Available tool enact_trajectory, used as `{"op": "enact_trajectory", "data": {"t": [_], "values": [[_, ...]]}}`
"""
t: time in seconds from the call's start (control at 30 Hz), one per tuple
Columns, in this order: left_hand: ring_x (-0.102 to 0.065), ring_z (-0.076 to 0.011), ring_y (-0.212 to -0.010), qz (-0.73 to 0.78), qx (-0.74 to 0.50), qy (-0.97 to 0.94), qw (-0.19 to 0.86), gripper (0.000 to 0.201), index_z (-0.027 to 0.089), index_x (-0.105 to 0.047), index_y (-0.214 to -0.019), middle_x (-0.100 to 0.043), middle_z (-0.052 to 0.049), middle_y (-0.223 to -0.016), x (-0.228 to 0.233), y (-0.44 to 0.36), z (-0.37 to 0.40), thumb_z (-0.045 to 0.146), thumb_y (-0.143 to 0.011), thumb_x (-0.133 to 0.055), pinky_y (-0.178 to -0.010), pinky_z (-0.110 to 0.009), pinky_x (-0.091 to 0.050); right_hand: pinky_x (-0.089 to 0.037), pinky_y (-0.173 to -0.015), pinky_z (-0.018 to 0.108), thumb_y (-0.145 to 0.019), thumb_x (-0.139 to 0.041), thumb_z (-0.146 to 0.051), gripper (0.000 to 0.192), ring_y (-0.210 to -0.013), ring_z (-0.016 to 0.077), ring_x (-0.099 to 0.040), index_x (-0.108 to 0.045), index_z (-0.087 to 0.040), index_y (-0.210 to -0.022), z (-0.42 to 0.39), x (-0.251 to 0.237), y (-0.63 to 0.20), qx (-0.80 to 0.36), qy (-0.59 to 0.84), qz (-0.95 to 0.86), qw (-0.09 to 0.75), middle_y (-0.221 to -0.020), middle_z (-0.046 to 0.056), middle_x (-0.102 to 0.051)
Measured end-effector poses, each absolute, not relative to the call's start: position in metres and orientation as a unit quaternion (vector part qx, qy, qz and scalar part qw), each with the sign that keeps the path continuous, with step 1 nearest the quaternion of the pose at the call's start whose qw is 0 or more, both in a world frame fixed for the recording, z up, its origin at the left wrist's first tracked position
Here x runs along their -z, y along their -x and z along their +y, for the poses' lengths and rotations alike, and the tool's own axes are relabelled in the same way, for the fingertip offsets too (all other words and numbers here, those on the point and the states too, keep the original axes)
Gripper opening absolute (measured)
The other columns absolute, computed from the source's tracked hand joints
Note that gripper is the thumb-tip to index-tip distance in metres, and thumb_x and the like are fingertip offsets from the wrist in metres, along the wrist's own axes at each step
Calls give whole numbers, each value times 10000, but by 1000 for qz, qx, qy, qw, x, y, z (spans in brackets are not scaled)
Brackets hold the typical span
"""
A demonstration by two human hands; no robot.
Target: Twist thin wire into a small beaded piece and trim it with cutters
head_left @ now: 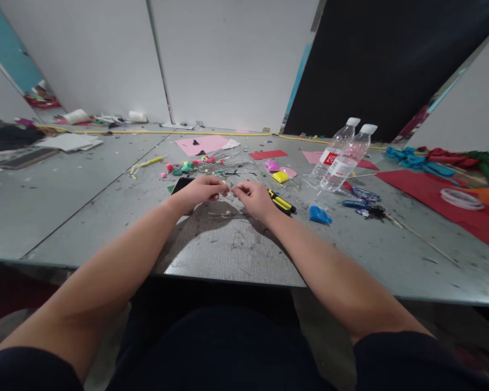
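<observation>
Pinching something small and thin between both hands: left hand (201, 191) and right hand (253, 197) meet fingertip to fingertip at table centre, fingers curled shut on a tiny piece (229, 188). Too small to identify; looks like a clear or wire-like bit. Held just above the grey table (228, 250), forearms braced near its front edge, probably for steadiness on fine work.

Clock from the hands:
- 3 o'clock, just beside right hand: yellow-black cutter (282, 202), within easy reach.
- 3–4 o'clock: blue lump (320, 215).
- 12 o'clock: scatter of small coloured bits (191, 164), pink sheet (201, 144) behind.
- 1–2 o'clock: yellow lump (280, 176), two clear bottles (344, 155) lying tilted.
- 3 o'clock far: red sheet (440, 198), tape roll (460, 198).

Surface scratched, littered with scraps. White wall panels behind, dark panel at 1 o'clock.
</observation>
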State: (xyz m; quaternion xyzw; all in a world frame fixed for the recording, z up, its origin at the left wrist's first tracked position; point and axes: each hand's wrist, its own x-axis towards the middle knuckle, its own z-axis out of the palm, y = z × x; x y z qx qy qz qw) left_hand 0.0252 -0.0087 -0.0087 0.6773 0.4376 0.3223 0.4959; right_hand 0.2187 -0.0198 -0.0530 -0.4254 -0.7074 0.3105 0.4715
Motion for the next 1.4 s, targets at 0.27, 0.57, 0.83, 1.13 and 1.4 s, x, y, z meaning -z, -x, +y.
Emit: {"op": "enact_trajectory", "data": {"t": [0.27, 0.57, 0.83, 1.13, 1.4], "values": [[-482, -102, -535, 497, -282, -709, 413, 195, 152, -743, -635, -619, -24, -563, 5, -27, -12, 265, -793, -763, -556, -251, -397, -360, -690, 288, -929, -584, -321, 285, -671, 145, -507, -622, -171, -691, -20, 55, -219, -160, 441, -793, 388, -665, 11, -602], [-484, -81, -496, 503, -304, -666, 458, 188, 146, -701, -646, -660, -36, -623, 7, -29, -9, 264, -754, -799, -500, -240, -371, -343, -703, 302, -958, -508, -316, 301, -696, 161, -490, -499, -207, -677, -21, 58, -212, -101, 421, -803, 409, -682, 21, -567], [-527, -88, -558, 455, -342, -661, 489, 205, 157, -663, -664, -623, -16, -623, 10, -29, -7, 236, -820, -769, -611, -258, -454, -335, -680, 292, -935, -476, -331, 300, -683, 151, -490, -523, -196, -670, -23, 59, -214, -164, 439, -783, 409, -650, -1, -538], [-617, -101, -685, 451, -405, -610, 511, 115, 164, -726, -837, -734, -50, -791, 9, -26, -6, 191, -758, -805, -731, -268, -516, -314, -640, 280, -885, -522, -326, 295, -630, 129, -444, -503, -194, -622, -23, 61, -213, -205, 451, -771, 399, -592, -22, -509], [-612, -103, -687, 458, -371, -649, 482, 174, 166, -754, -810, -747, -34, -806, 15, -20, 1, 296, -717, -822, -694, -253, -477, -324, -643, 278, -903, -544, -342, 299, -627, 128, -451, -533, -186, -648, -25, 61, -213, -199, 444, -789, 377, -618, -19, -530]]}}
